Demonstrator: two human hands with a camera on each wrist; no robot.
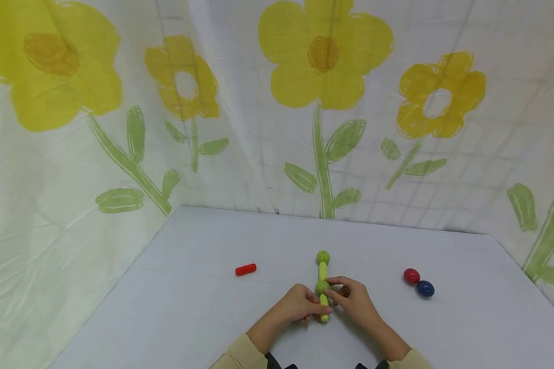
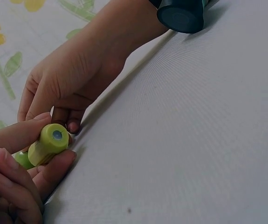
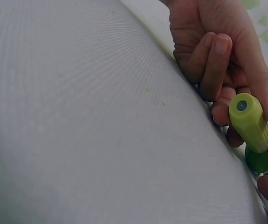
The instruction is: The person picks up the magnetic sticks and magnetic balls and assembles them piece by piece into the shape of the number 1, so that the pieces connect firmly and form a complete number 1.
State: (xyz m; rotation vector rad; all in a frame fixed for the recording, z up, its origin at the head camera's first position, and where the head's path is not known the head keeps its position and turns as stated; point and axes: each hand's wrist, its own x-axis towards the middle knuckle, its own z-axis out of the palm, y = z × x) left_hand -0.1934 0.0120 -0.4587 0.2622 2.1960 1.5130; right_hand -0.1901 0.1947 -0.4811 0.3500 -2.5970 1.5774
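A chain of yellow-green rods and green balls lies on the white table in the head view. From the far end come a ball (image 1: 323,257), a rod (image 1: 322,271), a second ball (image 1: 322,287) and a near rod (image 1: 324,318). My left hand (image 1: 297,303) pinches the near rod between thumb and fingers. On the second ball, the fingers and thumb of my right hand (image 1: 353,298) grip from the right. In the left wrist view, the near rod (image 2: 44,148) shows a round grey disc in its end. The right wrist view shows part of the green ball (image 3: 261,161) behind that rod.
A red rod (image 1: 245,269) lies on the table (image 1: 189,297) to the left. Over to the right, a red ball (image 1: 412,276) and a blue ball (image 1: 426,288) sit side by side. A white curtain (image 1: 240,169) with painted yellow flowers hangs behind the table.
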